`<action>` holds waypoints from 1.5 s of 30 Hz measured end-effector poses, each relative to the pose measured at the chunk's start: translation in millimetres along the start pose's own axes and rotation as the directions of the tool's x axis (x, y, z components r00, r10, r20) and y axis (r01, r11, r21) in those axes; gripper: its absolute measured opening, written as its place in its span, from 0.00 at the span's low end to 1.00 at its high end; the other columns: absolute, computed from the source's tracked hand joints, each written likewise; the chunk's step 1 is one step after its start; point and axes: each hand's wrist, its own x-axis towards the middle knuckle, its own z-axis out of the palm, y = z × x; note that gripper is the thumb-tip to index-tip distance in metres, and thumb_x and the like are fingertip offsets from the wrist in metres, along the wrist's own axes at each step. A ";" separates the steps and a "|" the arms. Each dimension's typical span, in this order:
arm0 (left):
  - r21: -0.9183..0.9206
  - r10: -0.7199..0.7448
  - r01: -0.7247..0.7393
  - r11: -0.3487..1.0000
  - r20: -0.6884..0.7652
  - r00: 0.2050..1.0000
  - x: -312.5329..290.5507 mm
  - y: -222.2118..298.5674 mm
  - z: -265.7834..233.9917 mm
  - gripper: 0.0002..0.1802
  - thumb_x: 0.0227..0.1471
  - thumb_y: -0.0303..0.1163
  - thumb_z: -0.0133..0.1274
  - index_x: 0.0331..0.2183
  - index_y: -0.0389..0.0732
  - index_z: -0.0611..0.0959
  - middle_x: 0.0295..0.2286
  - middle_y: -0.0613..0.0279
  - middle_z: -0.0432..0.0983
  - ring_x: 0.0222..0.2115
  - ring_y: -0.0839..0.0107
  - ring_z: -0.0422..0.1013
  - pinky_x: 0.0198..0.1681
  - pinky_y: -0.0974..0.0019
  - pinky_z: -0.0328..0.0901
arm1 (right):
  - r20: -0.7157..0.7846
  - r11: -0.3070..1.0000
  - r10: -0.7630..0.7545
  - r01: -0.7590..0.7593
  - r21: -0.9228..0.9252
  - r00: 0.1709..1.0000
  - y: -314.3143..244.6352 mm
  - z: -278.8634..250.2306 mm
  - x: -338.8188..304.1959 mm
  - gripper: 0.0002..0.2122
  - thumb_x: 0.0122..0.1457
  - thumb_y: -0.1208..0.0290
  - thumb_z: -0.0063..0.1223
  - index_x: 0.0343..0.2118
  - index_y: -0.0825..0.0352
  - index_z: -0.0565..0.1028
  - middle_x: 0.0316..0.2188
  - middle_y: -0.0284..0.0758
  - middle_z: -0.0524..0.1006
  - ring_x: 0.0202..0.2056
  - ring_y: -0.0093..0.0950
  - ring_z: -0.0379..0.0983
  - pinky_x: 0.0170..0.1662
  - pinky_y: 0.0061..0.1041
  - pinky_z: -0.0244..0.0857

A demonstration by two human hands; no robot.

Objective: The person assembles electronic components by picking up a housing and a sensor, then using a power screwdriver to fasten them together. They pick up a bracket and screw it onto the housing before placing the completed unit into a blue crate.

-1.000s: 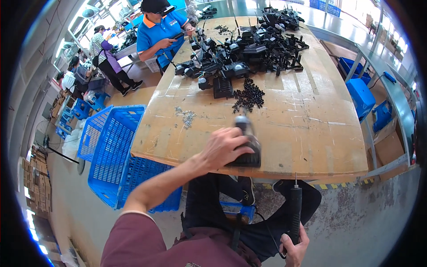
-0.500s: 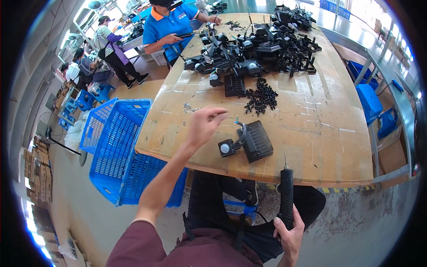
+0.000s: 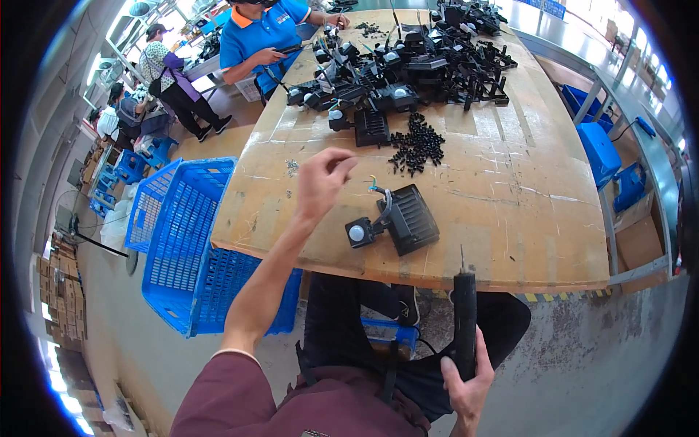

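My left hand [image 3: 320, 182] hovers over the table's near left part, its fingers curled and thumb pressed toward the index finger. Whatever it may pinch is too small to make out. Just right of it lies a black finned floodlight [image 3: 413, 222], with a white-domed motion sensor [image 3: 357, 233] on its side. Short coloured wires [image 3: 374, 183] stick up from the lamp's cable, near my fingertips but apart from them. My right hand [image 3: 470, 386] grips a black electric screwdriver [image 3: 464, 313] below the table edge, its bit pointing up. Small silver pieces [image 3: 291, 167] lie left of my left hand.
Small black parts [image 3: 419, 142] lie heaped beyond the lamp. A large pile of black floodlights and brackets [image 3: 422, 65] covers the table's far part. Blue plastic crates [image 3: 189, 247] stand left of the table. A co-worker in a blue shirt [image 3: 258, 40] stands at the far left corner.
My left hand has drawn slightly left and away from the lamp's wires. The screwdriver stays in my right hand. The whole view has shifted a little.
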 end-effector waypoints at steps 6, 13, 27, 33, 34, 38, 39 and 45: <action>-0.463 -0.172 0.280 0.841 0.262 0.950 -149.4 27.7 -41.6 0.08 0.63 0.27 0.61 0.39 0.31 0.87 0.30 0.56 0.83 0.26 0.75 0.77 0.30 0.71 0.72 | 0.287 0.991 -0.131 0.129 0.028 0.949 -35.8 21.6 -35.2 0.41 0.54 0.74 0.69 0.72 0.65 0.62 0.44 0.38 0.82 0.42 0.25 0.77 0.49 0.25 0.70; -0.698 -0.320 0.551 0.458 0.449 0.834 -196.6 21.7 -39.9 0.11 0.65 0.31 0.60 0.39 0.32 0.87 0.29 0.58 0.83 0.23 0.73 0.77 0.26 0.72 0.70 | 0.443 0.988 -0.147 0.155 0.018 0.885 -37.0 37.1 -56.6 0.39 0.59 0.76 0.68 0.74 0.58 0.62 0.42 0.35 0.83 0.39 0.25 0.77 0.47 0.24 0.72; -0.741 -0.238 0.611 0.279 0.563 0.791 -212.9 26.9 -44.2 0.12 0.66 0.34 0.59 0.41 0.34 0.86 0.29 0.60 0.83 0.25 0.75 0.78 0.30 0.73 0.72 | 0.422 0.971 -0.193 0.234 -0.046 0.886 -45.6 33.7 -80.6 0.38 0.60 0.76 0.67 0.73 0.59 0.63 0.42 0.35 0.82 0.38 0.24 0.76 0.44 0.23 0.72; -0.738 -0.134 0.517 0.435 0.514 0.847 -213.3 27.9 -48.2 0.11 0.66 0.32 0.60 0.37 0.33 0.84 0.30 0.58 0.80 0.28 0.75 0.76 0.31 0.69 0.69 | 0.469 0.994 -0.084 0.104 -0.018 0.879 -40.1 38.3 -77.1 0.38 0.59 0.76 0.68 0.72 0.61 0.64 0.46 0.36 0.82 0.39 0.26 0.77 0.45 0.24 0.72; -0.741 -0.115 0.514 0.433 0.520 0.846 -212.4 26.3 -47.2 0.11 0.66 0.33 0.60 0.40 0.33 0.85 0.30 0.62 0.81 0.29 0.77 0.76 0.35 0.72 0.72 | 0.436 0.995 -0.096 0.086 0.043 0.895 -39.3 43.8 -78.1 0.38 0.59 0.76 0.68 0.72 0.61 0.64 0.46 0.35 0.82 0.38 0.26 0.76 0.44 0.24 0.72; -0.710 -0.168 0.562 0.424 0.548 0.819 -204.8 20.8 -42.8 0.13 0.69 0.34 0.56 0.43 0.33 0.84 0.31 0.60 0.80 0.29 0.76 0.75 0.34 0.71 0.69 | 0.411 0.996 -0.022 -0.015 0.087 0.911 -39.6 53.9 -73.0 0.38 0.58 0.74 0.69 0.72 0.60 0.64 0.41 0.32 0.82 0.33 0.24 0.75 0.37 0.21 0.70; -0.711 -0.179 0.559 0.427 0.539 0.823 -201.7 23.8 -47.7 0.13 0.69 0.34 0.56 0.43 0.33 0.84 0.31 0.60 0.80 0.29 0.76 0.75 0.34 0.71 0.69 | 0.412 0.999 -0.018 0.003 0.035 0.911 -39.5 52.7 -69.6 0.38 0.59 0.74 0.69 0.73 0.60 0.63 0.40 0.32 0.81 0.31 0.23 0.74 0.36 0.20 0.69; -0.092 -0.081 0.076 0.993 -0.057 0.995 -123.5 -23.5 -93.5 0.13 0.66 0.32 0.58 0.47 0.36 0.88 0.32 0.61 0.84 0.29 0.77 0.77 0.34 0.69 0.72 | 0.375 0.993 0.097 -0.113 0.022 0.922 -40.3 55.9 -51.2 0.38 0.59 0.75 0.68 0.73 0.60 0.63 0.39 0.31 0.81 0.30 0.22 0.73 0.34 0.20 0.68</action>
